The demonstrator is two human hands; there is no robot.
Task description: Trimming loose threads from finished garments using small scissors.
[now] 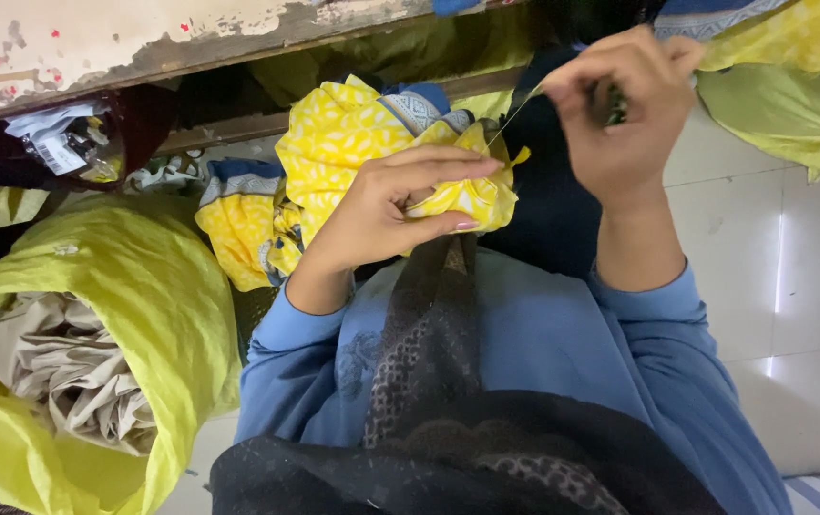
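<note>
Tiled floor; two hands, one cloth

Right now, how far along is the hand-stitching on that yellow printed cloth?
Done: cannot tell; no finished seam shows. In hand: the left hand pinches a bunched fold of yellow printed cloth, and the right hand draws a thin thread taut from it. Left: the rest of the cloth hangs loose, apparently unworked.

Soft even daylight, slight motion blur.
</note>
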